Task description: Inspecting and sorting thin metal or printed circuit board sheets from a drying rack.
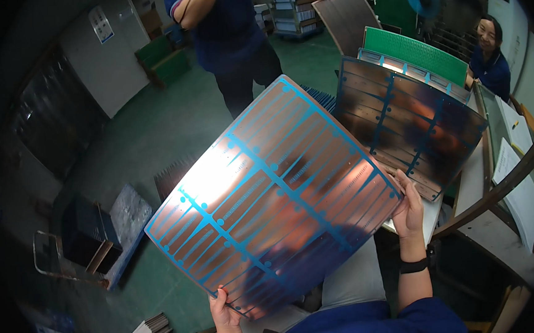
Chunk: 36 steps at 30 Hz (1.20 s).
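Note:
I hold a large thin copper panel point(269, 197) with blue track patterns, tilted up in front of me and reflecting light. My left hand point(224, 312) grips its lower edge with the thumb on the face. At the panel's right edge, my right hand point(409, 206) clasps it, a black band on that wrist. Just behind the held sheet, a second copper and blue panel point(412, 122) lies on a stack at the right.
A green perforated board point(417, 51) stands behind the stack. One person in dark blue point(233, 39) stands ahead holding a brown sheet point(346, 18); another person point(491, 58) sits at the right. Paper sheets point(515, 174) lie on a table. Dark racks and boxes point(98, 234) sit on the green floor.

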Each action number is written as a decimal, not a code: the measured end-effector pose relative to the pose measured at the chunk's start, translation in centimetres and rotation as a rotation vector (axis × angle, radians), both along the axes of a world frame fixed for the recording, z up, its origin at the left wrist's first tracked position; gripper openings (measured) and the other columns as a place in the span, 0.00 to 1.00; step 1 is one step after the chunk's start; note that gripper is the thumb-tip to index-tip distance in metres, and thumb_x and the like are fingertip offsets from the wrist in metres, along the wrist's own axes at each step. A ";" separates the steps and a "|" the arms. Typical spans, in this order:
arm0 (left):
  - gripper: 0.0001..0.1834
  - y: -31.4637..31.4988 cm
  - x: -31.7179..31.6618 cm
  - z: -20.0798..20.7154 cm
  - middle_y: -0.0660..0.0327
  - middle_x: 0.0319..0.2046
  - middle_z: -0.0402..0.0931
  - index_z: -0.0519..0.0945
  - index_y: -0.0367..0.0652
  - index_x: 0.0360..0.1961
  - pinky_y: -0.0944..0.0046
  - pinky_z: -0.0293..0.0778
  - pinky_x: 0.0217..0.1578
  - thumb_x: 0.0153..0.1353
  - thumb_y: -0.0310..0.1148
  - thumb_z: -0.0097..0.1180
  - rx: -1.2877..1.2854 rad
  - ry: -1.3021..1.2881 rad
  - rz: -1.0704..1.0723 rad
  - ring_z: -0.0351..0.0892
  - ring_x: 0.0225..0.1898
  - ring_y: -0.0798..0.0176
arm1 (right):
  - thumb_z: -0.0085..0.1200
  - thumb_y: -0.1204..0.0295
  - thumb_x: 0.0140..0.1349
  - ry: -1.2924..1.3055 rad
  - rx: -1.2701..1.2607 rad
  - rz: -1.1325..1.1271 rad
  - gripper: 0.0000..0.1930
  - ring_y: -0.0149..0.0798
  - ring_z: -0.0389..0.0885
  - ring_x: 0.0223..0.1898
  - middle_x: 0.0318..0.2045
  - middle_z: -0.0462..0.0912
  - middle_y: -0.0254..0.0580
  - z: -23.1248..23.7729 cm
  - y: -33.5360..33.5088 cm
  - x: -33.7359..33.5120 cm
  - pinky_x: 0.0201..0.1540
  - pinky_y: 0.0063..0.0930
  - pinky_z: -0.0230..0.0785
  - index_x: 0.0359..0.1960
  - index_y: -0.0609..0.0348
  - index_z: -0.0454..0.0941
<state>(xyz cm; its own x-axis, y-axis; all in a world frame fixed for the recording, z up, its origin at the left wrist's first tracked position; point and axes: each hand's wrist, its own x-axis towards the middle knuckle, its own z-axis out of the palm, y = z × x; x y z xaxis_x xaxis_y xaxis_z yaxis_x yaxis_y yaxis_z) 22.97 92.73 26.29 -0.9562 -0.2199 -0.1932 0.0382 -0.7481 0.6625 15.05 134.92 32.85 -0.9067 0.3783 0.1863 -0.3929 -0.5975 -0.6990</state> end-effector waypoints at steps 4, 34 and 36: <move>0.08 -1.0 0.5 0.1 0.65 0.29 0.76 0.74 0.41 0.37 0.73 0.70 0.26 0.61 0.32 0.55 -0.071 -0.083 -0.008 0.70 0.25 0.73 | 0.37 0.64 0.69 -0.096 0.156 -0.003 0.21 0.37 0.80 0.42 0.40 0.80 0.53 0.1 1.7 1.5 0.46 0.24 0.72 0.57 0.68 0.64; 0.22 -2.7 -3.6 8.4 0.58 0.48 0.72 0.66 0.33 0.55 0.65 0.69 0.50 0.69 0.40 0.40 -0.503 0.147 0.076 0.71 0.50 0.66 | 0.45 0.67 0.67 -0.133 0.378 0.140 0.17 0.27 0.76 0.40 0.41 0.77 0.41 0.1 0.1 1.0 0.43 0.19 0.70 0.52 0.67 0.67; 0.22 -2.4 -4.1 9.2 0.56 0.51 0.71 0.66 0.33 0.54 0.63 0.68 0.53 0.69 0.40 0.39 -0.507 0.189 0.020 0.70 0.53 0.64 | 0.46 0.67 0.66 -0.115 0.399 0.134 0.17 0.26 0.76 0.39 0.41 0.77 0.40 0.7 0.3 0.9 0.43 0.18 0.70 0.51 0.66 0.68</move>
